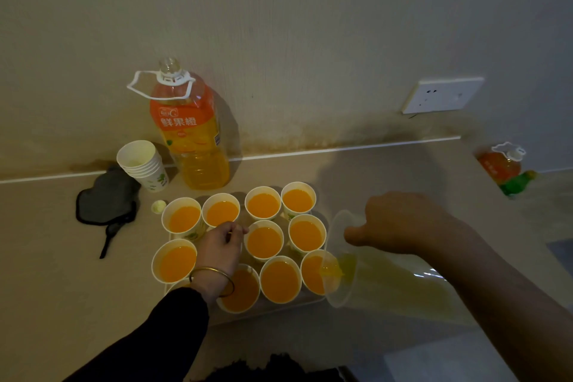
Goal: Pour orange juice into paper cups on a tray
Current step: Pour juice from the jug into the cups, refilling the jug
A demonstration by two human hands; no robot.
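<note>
Juice bottle (189, 130) on pale counter (46, 257) — wall (310, 25) behind perhaps damp-stained.

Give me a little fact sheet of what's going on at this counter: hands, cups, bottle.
pouring: right hand grips a tilted clear jug, spout over the front right cup
other hand: left hand, fingers curled, over the middle of the tray; what it holds is hidden
filled cups: at least ten on the tray
juice bottle: upright by the wall, uncapped
beside bottle: stack of empty cups, bottle cap, dark cloth
</note>
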